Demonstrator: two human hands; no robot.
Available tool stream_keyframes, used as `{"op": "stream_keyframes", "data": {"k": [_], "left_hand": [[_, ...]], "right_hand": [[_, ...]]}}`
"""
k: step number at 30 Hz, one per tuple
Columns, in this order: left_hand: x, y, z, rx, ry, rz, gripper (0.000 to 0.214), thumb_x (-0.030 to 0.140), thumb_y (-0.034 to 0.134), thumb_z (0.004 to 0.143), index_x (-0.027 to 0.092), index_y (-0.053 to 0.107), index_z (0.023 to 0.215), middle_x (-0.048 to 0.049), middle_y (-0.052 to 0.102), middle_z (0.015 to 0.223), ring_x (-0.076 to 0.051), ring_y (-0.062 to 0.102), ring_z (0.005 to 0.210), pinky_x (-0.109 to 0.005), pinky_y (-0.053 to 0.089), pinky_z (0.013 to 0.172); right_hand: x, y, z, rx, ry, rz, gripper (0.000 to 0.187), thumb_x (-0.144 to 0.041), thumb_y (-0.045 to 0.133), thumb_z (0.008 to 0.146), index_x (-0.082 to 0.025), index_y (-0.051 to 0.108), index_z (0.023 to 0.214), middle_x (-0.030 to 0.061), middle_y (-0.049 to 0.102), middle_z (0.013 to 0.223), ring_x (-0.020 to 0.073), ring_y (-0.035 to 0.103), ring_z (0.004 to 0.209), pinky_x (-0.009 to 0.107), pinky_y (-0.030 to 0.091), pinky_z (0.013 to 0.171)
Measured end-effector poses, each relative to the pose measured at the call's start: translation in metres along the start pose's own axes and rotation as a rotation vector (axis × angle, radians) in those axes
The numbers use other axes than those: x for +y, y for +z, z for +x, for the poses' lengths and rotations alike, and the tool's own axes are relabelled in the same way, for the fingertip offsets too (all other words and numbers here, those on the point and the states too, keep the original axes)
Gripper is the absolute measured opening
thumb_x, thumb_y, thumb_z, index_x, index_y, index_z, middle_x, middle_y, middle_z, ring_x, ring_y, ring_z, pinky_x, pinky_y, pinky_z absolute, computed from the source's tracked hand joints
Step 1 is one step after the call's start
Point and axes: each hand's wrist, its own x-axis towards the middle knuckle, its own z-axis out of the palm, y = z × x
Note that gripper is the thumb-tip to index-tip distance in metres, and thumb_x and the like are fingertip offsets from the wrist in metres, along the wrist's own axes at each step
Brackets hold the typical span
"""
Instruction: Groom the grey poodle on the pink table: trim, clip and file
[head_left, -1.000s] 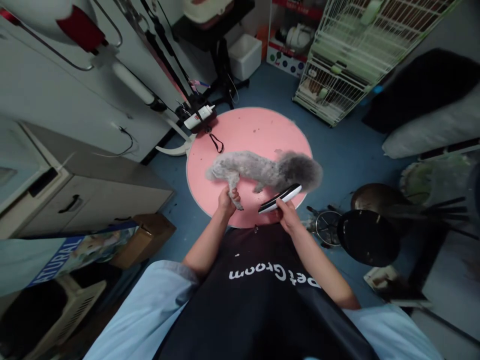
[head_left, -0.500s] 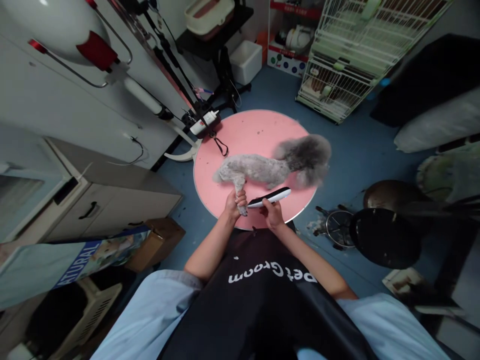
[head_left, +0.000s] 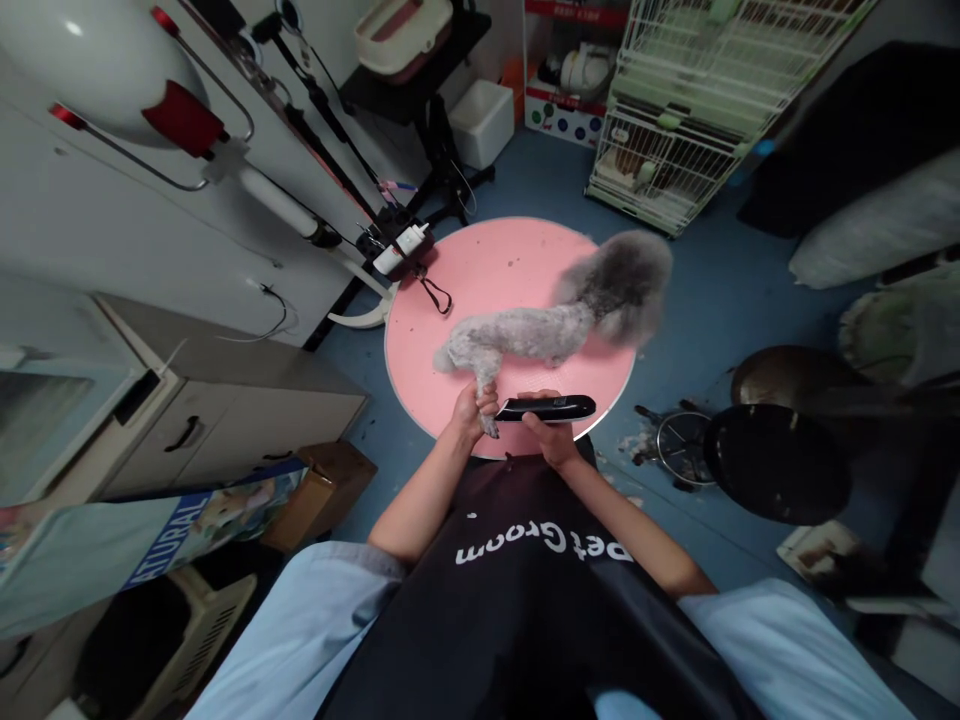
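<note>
A grey dog (head_left: 525,332), clipped short on its body and fluffy about the head, stands on a round pink grooming table (head_left: 480,270). Its head end is at the right and looks blurred. My left hand (head_left: 474,408) is closed around one of the dog's legs (head_left: 487,372), and the paw pokes out below the fingers. In my right hand (head_left: 551,435) are black hair clippers (head_left: 559,407), lying level with the blade end pointing left, close to the held leg. Whether the blade touches the fur I cannot tell.
At the table's left edge are a black loop strap (head_left: 435,292) and a white bottle (head_left: 401,250) in a black holder. A wire cage (head_left: 660,165) stands beyond, with a black round stool (head_left: 776,462) at the right. A cardboard box (head_left: 322,490) sits lower left.
The clippers have turned from tilted up to level, showing their black face. The dog's head has shifted up and right. My left hand keeps its hold on the leg.
</note>
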Motion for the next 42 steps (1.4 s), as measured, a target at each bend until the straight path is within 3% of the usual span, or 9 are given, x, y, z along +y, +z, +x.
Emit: {"op": "stream_keyframes", "data": {"k": [6, 11, 15, 20, 24, 28, 33, 37, 42], "left_hand": [[-0.003, 0.009, 0.001, 0.053, -0.018, 0.041, 0.024, 0.011, 0.037, 0.09, 0.016, 0.039, 0.066, 0.0065, 0.034, 0.049, -0.001, 0.02, 0.03, -0.01, 0.019, 0.028], [-0.005, 0.01, 0.001, 0.058, -0.032, 0.082, 0.027, 0.012, 0.04, 0.089, 0.016, 0.036, 0.063, 0.0075, 0.027, 0.047, -0.001, 0.018, 0.031, -0.011, 0.017, 0.029], [-0.006, 0.007, 0.005, 0.053, -0.038, 0.111, 0.029, 0.014, 0.039, 0.091, 0.017, 0.033, 0.063, 0.0085, 0.021, 0.046, -0.002, 0.016, 0.032, -0.011, 0.018, 0.03], [-0.007, 0.003, 0.009, 0.024, 0.021, 0.124, 0.03, 0.014, 0.036, 0.092, 0.017, 0.031, 0.063, 0.007, 0.028, 0.048, -0.002, 0.014, 0.033, -0.011, 0.017, 0.03], [-0.01, 0.002, 0.01, 0.027, 0.041, 0.187, 0.03, 0.015, 0.039, 0.091, 0.018, 0.029, 0.063, 0.0075, 0.024, 0.049, -0.002, 0.012, 0.034, -0.012, 0.016, 0.03], [-0.012, 0.004, 0.011, 0.032, 0.073, 0.215, 0.031, 0.016, 0.042, 0.09, 0.019, 0.029, 0.062, 0.008, 0.021, 0.049, -0.002, 0.01, 0.034, -0.011, 0.016, 0.029], [-0.014, 0.007, 0.012, 0.032, 0.033, 0.205, 0.031, 0.014, 0.036, 0.091, 0.019, 0.028, 0.061, 0.0079, 0.018, 0.047, -0.003, 0.01, 0.034, -0.011, 0.015, 0.028], [-0.016, 0.008, 0.013, 0.046, 0.023, 0.196, 0.032, 0.012, 0.032, 0.092, 0.018, 0.029, 0.06, 0.0073, 0.023, 0.047, -0.002, 0.012, 0.032, -0.011, 0.016, 0.028], [-0.018, 0.009, 0.013, 0.078, -0.016, 0.201, 0.035, 0.016, 0.033, 0.093, 0.019, 0.026, 0.059, 0.0085, 0.018, 0.044, -0.003, 0.012, 0.032, -0.011, 0.016, 0.028]], "right_hand": [[-0.008, -0.003, 0.0, 0.064, -0.024, -0.013, 0.031, -0.032, 0.073, 0.066, -0.023, 0.055, 0.091, 0.0018, 0.069, 0.096, 0.018, 0.063, 0.093, 0.037, 0.046, 0.094], [-0.015, -0.003, -0.001, 0.02, -0.011, -0.022, 0.033, -0.029, 0.076, 0.062, -0.023, 0.056, 0.088, 0.0013, 0.069, 0.094, 0.0183, 0.063, 0.092, 0.037, 0.046, 0.093], [-0.012, -0.005, 0.0, 0.077, 0.019, 0.026, 0.031, -0.034, 0.074, 0.064, -0.023, 0.057, 0.088, 0.0017, 0.069, 0.094, 0.0175, 0.063, 0.085, 0.033, 0.051, 0.08], [-0.006, -0.006, 0.002, 0.096, 0.068, 0.052, 0.027, -0.038, 0.073, 0.067, -0.021, 0.06, 0.083, -0.0001, 0.069, 0.083, 0.0107, 0.057, 0.061, 0.024, 0.049, 0.059], [-0.003, -0.006, 0.006, 0.163, 0.192, 0.159, 0.034, -0.043, 0.076, 0.062, -0.02, 0.058, 0.08, -0.0019, 0.068, 0.072, 0.0091, 0.055, 0.052, 0.022, 0.047, 0.05], [0.003, -0.007, 0.01, 0.287, 0.342, 0.263, 0.041, -0.053, 0.075, 0.06, -0.019, 0.055, 0.069, -0.0049, 0.058, 0.051, 0.0077, 0.051, 0.041, 0.019, 0.044, 0.04], [0.008, -0.006, 0.008, 0.291, 0.425, 0.256, 0.047, -0.056, 0.079, 0.055, -0.018, 0.055, 0.07, -0.0037, 0.059, 0.05, 0.009, 0.055, 0.041, 0.019, 0.048, 0.041], [0.008, -0.005, 0.009, 0.349, 0.471, 0.303, 0.047, -0.055, 0.079, 0.055, -0.019, 0.054, 0.071, -0.0047, 0.058, 0.049, 0.0087, 0.055, 0.041, 0.018, 0.048, 0.039], [0.006, -0.006, 0.011, 0.332, 0.55, 0.32, 0.045, -0.053, 0.079, 0.058, -0.02, 0.05, 0.068, -0.0065, 0.054, 0.047, 0.0078, 0.052, 0.038, 0.017, 0.044, 0.034]]}}
